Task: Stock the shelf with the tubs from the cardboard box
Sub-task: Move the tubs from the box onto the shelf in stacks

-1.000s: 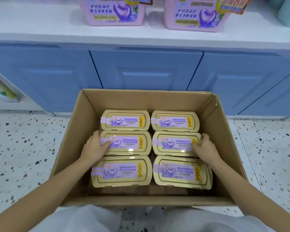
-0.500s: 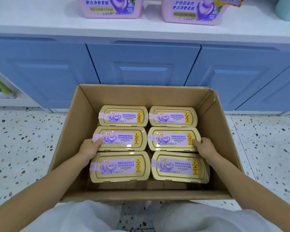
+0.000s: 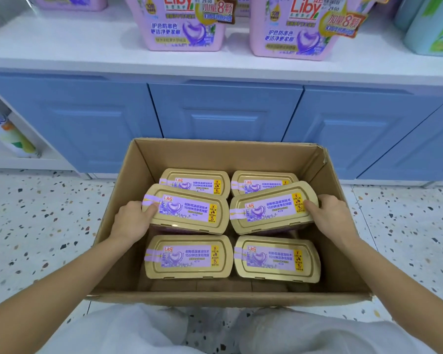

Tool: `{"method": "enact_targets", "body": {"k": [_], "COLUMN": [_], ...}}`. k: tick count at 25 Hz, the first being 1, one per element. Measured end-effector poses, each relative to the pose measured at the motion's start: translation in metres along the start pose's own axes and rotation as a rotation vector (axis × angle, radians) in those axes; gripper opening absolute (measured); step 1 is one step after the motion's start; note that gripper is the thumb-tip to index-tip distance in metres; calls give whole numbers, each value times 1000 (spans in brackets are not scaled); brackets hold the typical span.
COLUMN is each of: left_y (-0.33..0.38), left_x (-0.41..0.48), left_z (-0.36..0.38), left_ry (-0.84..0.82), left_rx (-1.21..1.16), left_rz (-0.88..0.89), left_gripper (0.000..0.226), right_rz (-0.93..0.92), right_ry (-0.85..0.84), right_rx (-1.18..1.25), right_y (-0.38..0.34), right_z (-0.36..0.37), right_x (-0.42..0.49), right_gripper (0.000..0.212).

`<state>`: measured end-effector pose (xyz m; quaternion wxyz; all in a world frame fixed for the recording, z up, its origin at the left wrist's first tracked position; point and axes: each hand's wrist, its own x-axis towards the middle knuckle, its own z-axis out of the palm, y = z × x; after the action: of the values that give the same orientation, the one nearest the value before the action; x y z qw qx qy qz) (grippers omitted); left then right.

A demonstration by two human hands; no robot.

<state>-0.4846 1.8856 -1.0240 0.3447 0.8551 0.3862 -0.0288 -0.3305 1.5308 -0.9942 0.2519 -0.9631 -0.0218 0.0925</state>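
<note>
Head view showed the left hand [image 3: 134, 221] and right hand [image 3: 329, 218] each clasping the outer end of a middle-row tub [image 3: 187, 209] in the cardboard box [image 3: 343, 251], lifted slightly. Rigid, slick lids; gripping the ends seemed safest.

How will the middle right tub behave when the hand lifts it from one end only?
The middle right tub likely stays rigid; its moulded gold lid looks hard. Gripped by the right hand at one end, it already tilts and may slip, being glossy.
</note>
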Motion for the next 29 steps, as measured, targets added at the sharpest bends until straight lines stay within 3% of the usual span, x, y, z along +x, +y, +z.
{"method": "enact_targets", "body": {"k": [7,13,22,26,29], "left_y": [54,109,185,224,249], "left_x": [-16,-30,-23,-27,-24], "left_z": [-69,-132,-222,-261,-283], "left_ry": [37,159,169,212,248], "left_rx": [-130,-113,-401,-458,-468], "left_rz": [82,146,235,305,334], "left_gripper": [40,63,30,29,29], "right_rz": [-49,-165,-249,-270,-283], "right_ry": [89,229,369,394,442], "right_rx": [71,105,289,354,363], "right_y": [-36,-78,-150,-180,-201], "right_z": [-78,-152,-260,-303,-323], "right_x": [5,24,49,54,64], "right_gripper": [41,47,44,67,49]}}
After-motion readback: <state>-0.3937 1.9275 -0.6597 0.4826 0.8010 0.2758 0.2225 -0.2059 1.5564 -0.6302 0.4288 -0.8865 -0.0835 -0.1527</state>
